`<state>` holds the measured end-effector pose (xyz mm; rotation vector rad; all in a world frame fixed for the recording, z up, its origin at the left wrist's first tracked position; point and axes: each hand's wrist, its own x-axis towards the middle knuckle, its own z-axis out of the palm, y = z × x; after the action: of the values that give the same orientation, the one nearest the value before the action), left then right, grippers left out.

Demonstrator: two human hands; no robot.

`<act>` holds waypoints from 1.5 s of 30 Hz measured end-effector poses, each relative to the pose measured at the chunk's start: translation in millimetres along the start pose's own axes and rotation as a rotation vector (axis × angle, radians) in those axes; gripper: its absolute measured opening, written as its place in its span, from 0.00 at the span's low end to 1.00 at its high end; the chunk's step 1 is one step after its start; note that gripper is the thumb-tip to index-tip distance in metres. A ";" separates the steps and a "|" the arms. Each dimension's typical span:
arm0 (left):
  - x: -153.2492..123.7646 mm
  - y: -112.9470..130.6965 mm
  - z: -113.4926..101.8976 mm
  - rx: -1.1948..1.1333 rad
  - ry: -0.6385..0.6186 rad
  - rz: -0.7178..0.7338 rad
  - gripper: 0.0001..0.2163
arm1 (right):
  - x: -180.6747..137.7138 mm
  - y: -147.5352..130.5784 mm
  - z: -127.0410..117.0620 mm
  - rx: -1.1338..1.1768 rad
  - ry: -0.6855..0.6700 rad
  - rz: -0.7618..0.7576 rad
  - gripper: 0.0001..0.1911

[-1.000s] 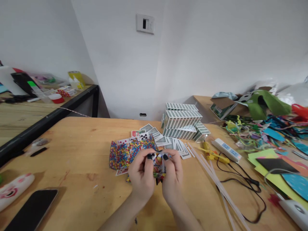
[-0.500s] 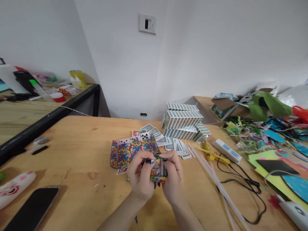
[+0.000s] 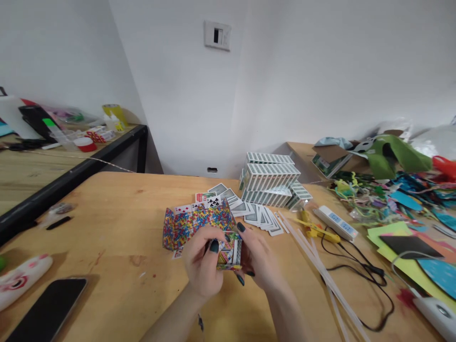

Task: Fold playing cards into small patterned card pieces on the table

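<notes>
My left hand (image 3: 204,261) is closed around a playing card (image 3: 233,251) with a face-card print and colourful patterned paper along its lower edge. Its thumb presses on the front. My right hand (image 3: 260,259), slightly blurred, is beside the card's right edge with thumb and fingers spread apart; whether it touches the card is unclear. Just beyond the hands stands a folded panel (image 3: 188,225) covered in multicoloured print, with playing cards (image 3: 213,202) showing along its top. Several face-down cards (image 3: 261,216) lie fanned out behind the right hand.
Stacked striped card boxes (image 3: 272,175) stand by the wall. To the right lie a yellow glue gun (image 3: 317,230), clear glue sticks (image 3: 324,270), a power strip (image 3: 337,222), a black cable and craft scraps. A phone (image 3: 48,308) and a white plush-like item (image 3: 24,280) are at left.
My right hand has loosened from the card; its thumb has lifted and its fingers have spread. My left hand has shifted slightly left with the card.
</notes>
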<state>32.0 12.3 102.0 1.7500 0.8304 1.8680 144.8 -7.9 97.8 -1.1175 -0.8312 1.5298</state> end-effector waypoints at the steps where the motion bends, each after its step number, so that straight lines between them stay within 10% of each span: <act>1: -0.2 0.0 0.3 -0.009 -0.007 0.004 0.08 | 0.6 0.2 -2.7 -0.025 -0.026 -0.001 0.22; 12: -6.6 -9.0 5.9 -0.202 -0.060 -0.044 0.08 | -5.5 -10.8 -17.5 -0.248 -0.233 -0.158 0.21; 27: 4.5 -7.4 10.0 -0.026 -0.236 -0.176 0.07 | -6.2 -21.0 -22.7 -0.333 -0.040 -0.364 0.17; 45: 2.7 -4.1 12.6 0.043 -0.279 -0.350 0.12 | -2.2 -18.1 -15.2 -0.182 -0.004 -0.274 0.21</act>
<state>43.9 18.6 101.3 1.7097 0.9955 1.3560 165.1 -6.3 109.9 -1.0798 -1.0958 1.2485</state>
